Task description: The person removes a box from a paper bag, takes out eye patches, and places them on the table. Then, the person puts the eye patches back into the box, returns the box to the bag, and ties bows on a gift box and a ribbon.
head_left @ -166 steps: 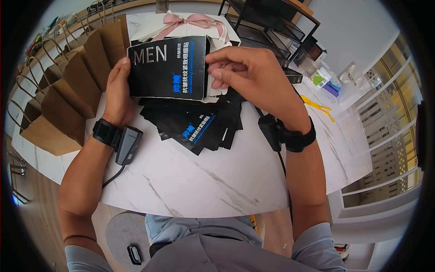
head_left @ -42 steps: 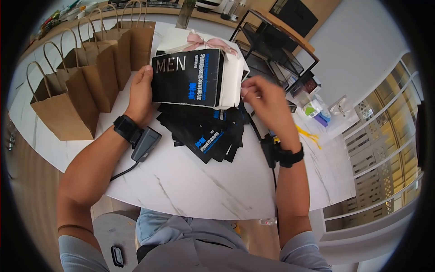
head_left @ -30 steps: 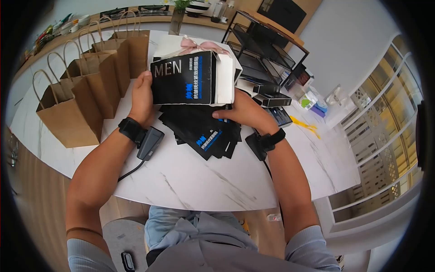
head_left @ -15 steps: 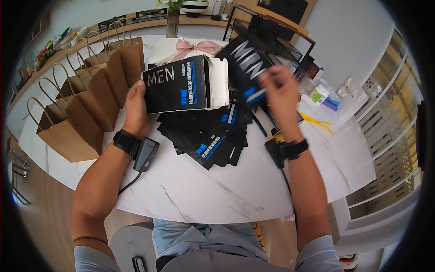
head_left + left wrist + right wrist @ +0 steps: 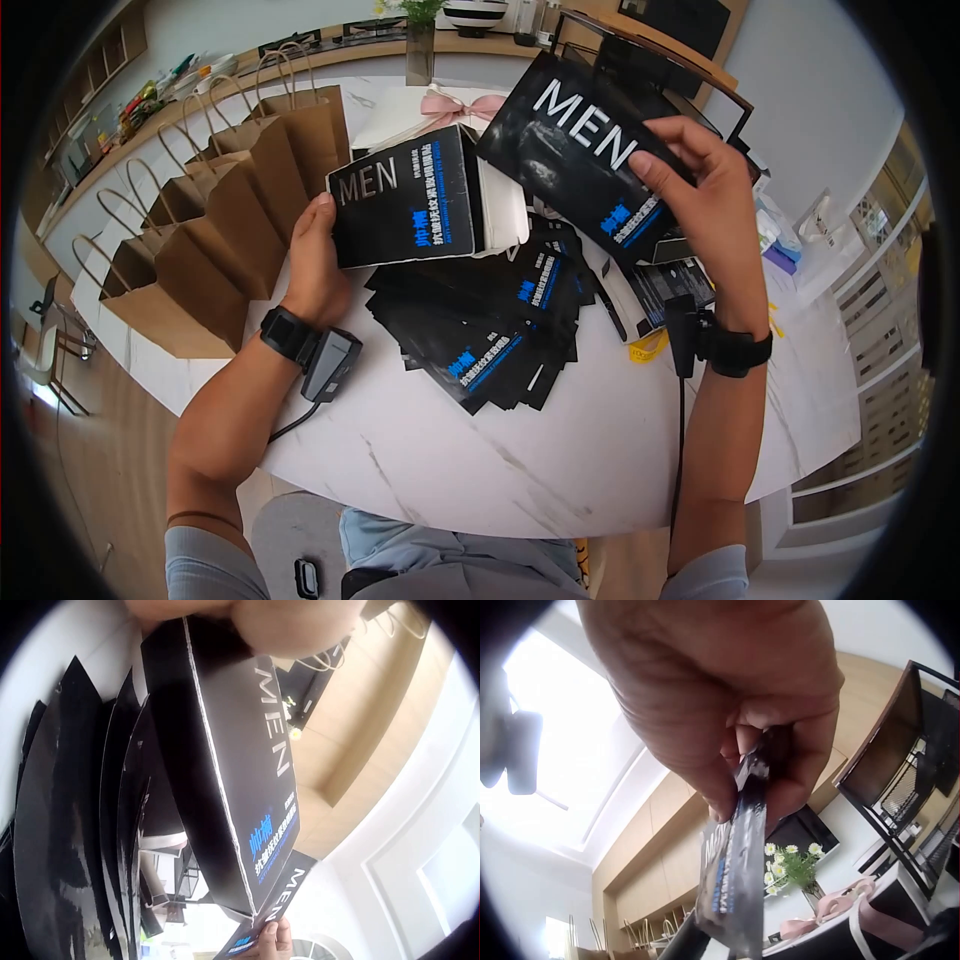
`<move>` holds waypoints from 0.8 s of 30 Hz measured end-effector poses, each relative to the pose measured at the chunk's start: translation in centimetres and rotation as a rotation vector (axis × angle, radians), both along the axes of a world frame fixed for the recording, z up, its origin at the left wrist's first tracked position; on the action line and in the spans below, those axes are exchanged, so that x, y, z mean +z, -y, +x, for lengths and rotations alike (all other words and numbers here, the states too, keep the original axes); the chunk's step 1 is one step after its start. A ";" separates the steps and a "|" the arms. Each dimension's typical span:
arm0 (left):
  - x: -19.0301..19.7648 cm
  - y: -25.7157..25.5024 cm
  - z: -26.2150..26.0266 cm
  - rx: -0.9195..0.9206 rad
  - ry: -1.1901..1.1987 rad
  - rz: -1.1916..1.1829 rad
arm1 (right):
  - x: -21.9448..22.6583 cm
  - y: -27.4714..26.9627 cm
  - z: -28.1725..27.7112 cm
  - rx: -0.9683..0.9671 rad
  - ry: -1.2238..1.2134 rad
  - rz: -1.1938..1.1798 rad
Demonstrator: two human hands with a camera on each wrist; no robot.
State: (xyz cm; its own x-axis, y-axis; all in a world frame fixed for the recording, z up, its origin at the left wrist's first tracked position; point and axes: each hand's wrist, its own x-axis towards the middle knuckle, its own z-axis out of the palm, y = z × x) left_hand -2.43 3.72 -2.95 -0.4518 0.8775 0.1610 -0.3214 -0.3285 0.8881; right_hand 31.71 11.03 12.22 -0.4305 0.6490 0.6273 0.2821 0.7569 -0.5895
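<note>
My left hand (image 5: 318, 262) grips the left end of a black eye-patch box (image 5: 405, 200) printed MEN, held above the table. The box's right end stands open, its white flap (image 5: 505, 208) sticking out. To the right, my right hand (image 5: 705, 190) pinches a flat black sachet (image 5: 570, 150) with MEN in silver letters between thumb and fingers. In the right wrist view the sachet (image 5: 735, 877) shows nearly edge-on. Beneath the box, a fanned pile of black sachets (image 5: 480, 330) lies on the white marbled table (image 5: 480, 470).
Several brown paper bags (image 5: 180, 290) with handles line the left side. A white box with a pink bow (image 5: 455, 107) sits behind. Black boxes (image 5: 690, 282) lie under the right forearm, near a yellow strip (image 5: 648, 348). A vase of flowers (image 5: 420, 50) and a black rack stand at the back.
My right hand has left the open end of the box and swung right and up, now with a sachet in it. My left hand keeps hold of the box.
</note>
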 end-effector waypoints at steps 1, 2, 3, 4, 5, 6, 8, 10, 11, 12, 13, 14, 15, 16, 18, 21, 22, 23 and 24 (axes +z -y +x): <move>0.4 0.2 0.5 0.038 -0.006 -0.039 | 0.2 0.1 0.2 0.010 -0.001 -0.043; 0.5 0.2 0.6 0.033 -0.016 -0.048 | 0.2 0.2 0.4 0.020 -0.006 -0.089; 0.5 0.2 0.7 0.052 -0.038 -0.033 | 0.1 0.2 0.5 0.040 0.016 -0.083; 0.4 0.2 0.7 0.069 -0.062 -0.019 | -0.1 0.2 0.5 0.032 0.002 -0.097; 0.3 0.2 0.7 0.059 -0.075 -0.032 | -0.1 0.0 0.5 0.093 0.057 -0.114; 0.2 0.2 0.6 0.060 -0.084 -0.024 | -0.3 -0.2 0.5 0.155 0.114 -0.127; 0.0 0.2 0.3 0.053 -0.095 -0.021 | -0.7 -0.6 0.4 0.191 0.142 -0.153; -0.1 0.2 0.0 0.017 -0.100 -0.021 | -1.4 -1.1 0.2 0.297 0.260 -0.082; -0.1 0.2 0.2 0.011 -0.103 -0.024 | -1.3 -0.8 0.2 0.230 0.292 -0.044; 0.0 0.2 0.3 0.011 -0.136 -0.018 | -1.4 -0.9 0.4 0.227 0.287 -0.045; 0.2 0.3 0.2 0.013 -0.173 -0.010 | -1.5 -1.2 0.7 0.190 0.332 -0.016; 0.3 0.3 0.2 0.014 -0.187 -0.009 | -1.5 -1.5 0.9 0.157 0.370 0.013; 0.1 0.2 0.3 0.018 -0.165 0.004 | -1.4 -1.3 1.0 0.148 0.362 -0.039; -0.1 0.2 0.2 0.020 -0.145 0.015 | -1.3 -1.2 0.8 0.152 0.341 -0.040; -0.2 0.1 0.0 -0.017 -0.127 0.015 | -1.2 -1.2 0.9 0.171 0.351 -0.037; 0.2 0.2 0.6 0.016 -0.096 0.000 | -2.0 -0.9 -0.2 0.195 0.310 -0.030; 0.4 0.2 0.7 0.009 -0.106 -0.001 | -2.1 -0.6 -0.4 0.183 0.307 -0.005; 0.5 0.1 0.9 0.022 -0.101 -0.003 | -1.8 -0.5 -0.4 0.137 0.368 0.078; 0.4 0.2 1.0 0.040 -0.089 -0.005 | -1.8 -0.7 -0.1 0.134 0.370 0.075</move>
